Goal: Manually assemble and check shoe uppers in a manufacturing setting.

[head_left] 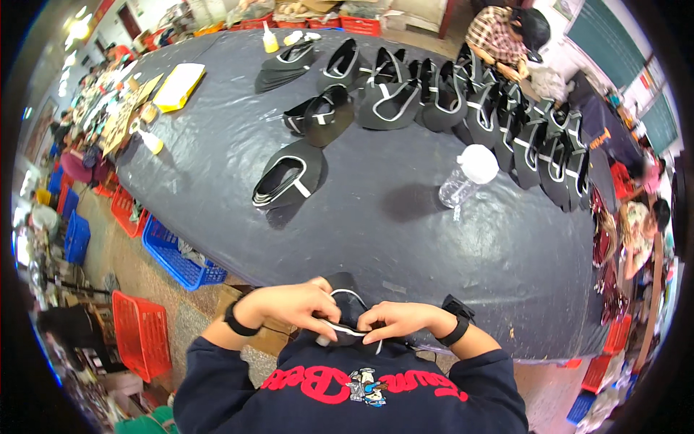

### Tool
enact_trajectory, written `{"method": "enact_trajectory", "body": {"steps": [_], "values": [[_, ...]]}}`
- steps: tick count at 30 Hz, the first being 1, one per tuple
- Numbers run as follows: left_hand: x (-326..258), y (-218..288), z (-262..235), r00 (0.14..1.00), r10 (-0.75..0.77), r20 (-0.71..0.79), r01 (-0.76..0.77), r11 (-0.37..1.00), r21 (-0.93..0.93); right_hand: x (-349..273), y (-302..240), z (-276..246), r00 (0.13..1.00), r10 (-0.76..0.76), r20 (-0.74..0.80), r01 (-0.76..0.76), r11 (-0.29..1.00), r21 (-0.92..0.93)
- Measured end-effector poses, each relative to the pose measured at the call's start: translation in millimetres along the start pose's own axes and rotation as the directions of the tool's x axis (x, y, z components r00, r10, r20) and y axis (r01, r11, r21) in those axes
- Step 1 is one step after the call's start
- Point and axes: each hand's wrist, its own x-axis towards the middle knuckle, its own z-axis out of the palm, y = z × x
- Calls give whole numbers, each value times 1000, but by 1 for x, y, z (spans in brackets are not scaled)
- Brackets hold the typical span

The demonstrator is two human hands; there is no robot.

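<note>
A black shoe upper [350, 307] with white edging is held close to my body, at the near edge of the table. My left hand [298, 307] pinches its white-trimmed edge from the left, thumb pressed along the strip. On the other side my right hand [399, 320] grips the same edge, its fingertips a short gap from the left thumb. The upper's underside is hidden by my hands. Beyond it on the table lies a nested stack of similar black uppers [307, 170].
The dark-covered table [347, 231] carries a clear jar with a white lid [477, 165] and rows of uppers [484, 108]. Glue bottles [270, 40] and a yellow-white packet [178, 87] stand farther off. A person in a checked shirt [495, 36] sits opposite. Blue [177, 253] and red crates [141, 336] are left.
</note>
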Motion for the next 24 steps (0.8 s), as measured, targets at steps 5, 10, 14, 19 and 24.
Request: {"method": "enact_trajectory", "body": {"steps": [5,10,14,19,24], "values": [[-54,-1,-3,947,-257,-193,320,811,489,8,20,-8,933,-28,-360,-231,720,-655],[-59,6,-37,852,64,-519,429,484,763,39,2,-34,650,-442,-618,-480,392,-785],[-76,-23,-69,722,205,-661,582,337,740,69,-23,-54,546,-507,-667,-550,384,-742],[-103,-98,-82,646,221,-731,648,347,678,71,13,-32,617,-417,-667,-428,534,-729],[-132,-164,-50,648,132,-750,643,433,632,43,93,28,668,-241,-705,-350,733,-583]]}}
